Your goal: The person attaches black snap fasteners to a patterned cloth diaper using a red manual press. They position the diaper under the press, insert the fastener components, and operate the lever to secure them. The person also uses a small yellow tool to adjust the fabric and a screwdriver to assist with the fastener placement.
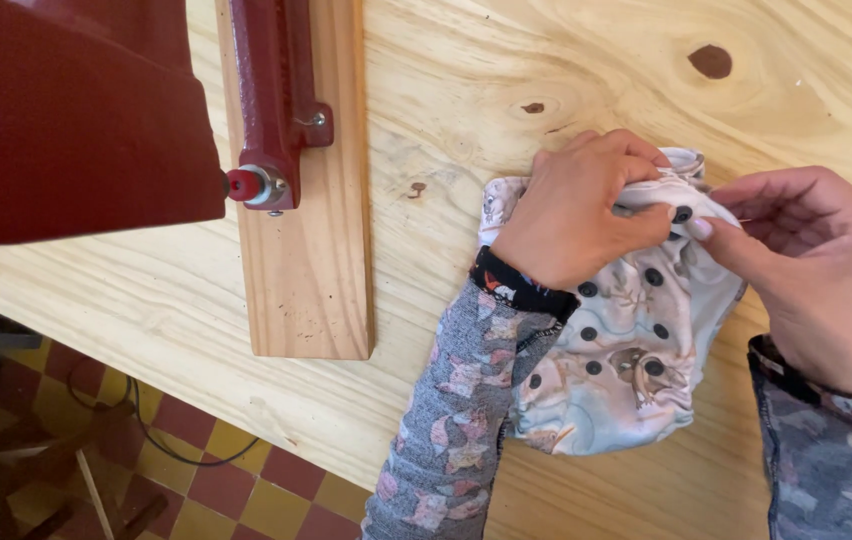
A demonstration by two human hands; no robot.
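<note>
A pale patterned cloth diaper [626, 350] with rows of dark snap buttons lies on the wooden table [506, 90]. My left hand [576, 215] grips its upper edge, fingers curled over the fabric next to a dark snap [682, 214]. My right hand [816, 270] comes in from the right and pinches the same edge with thumb and forefinger, right beside that snap. Both wrists wear grey patterned sleeves with dark cuffs.
A dark red metal press [76, 120] stands at the upper left, its arm and tip [256, 185] mounted on a wooden plank [311, 270]. Below the table edge lie a red and yellow tiled floor [246, 490], a cable and wooden legs.
</note>
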